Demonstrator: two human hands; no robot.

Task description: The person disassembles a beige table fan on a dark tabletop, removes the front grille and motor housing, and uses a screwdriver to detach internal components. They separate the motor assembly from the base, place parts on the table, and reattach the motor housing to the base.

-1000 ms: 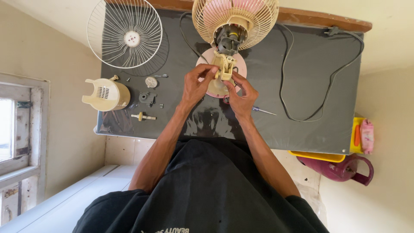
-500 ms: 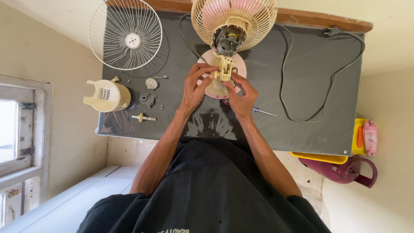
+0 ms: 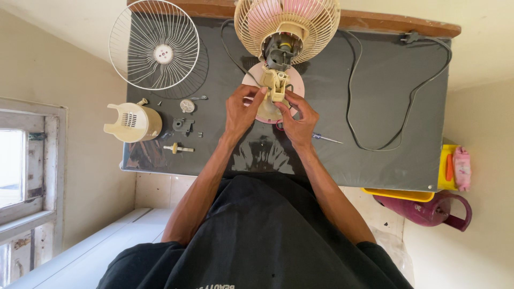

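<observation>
Spanning most of the view, the dark table (image 3: 375,107) is unchanged from the earlier frame, as are both hands. The cream fan neck (image 3: 277,85), below the caged fan head (image 3: 289,21), is pinched between the left hand (image 3: 242,109) and right hand (image 3: 297,120), fingers closed on it. Bare tabletop is left rightward, inside the looped black cord (image 3: 375,144); the detached grille (image 3: 155,45) and motor cover (image 3: 133,122) crowd the left edge.
</observation>
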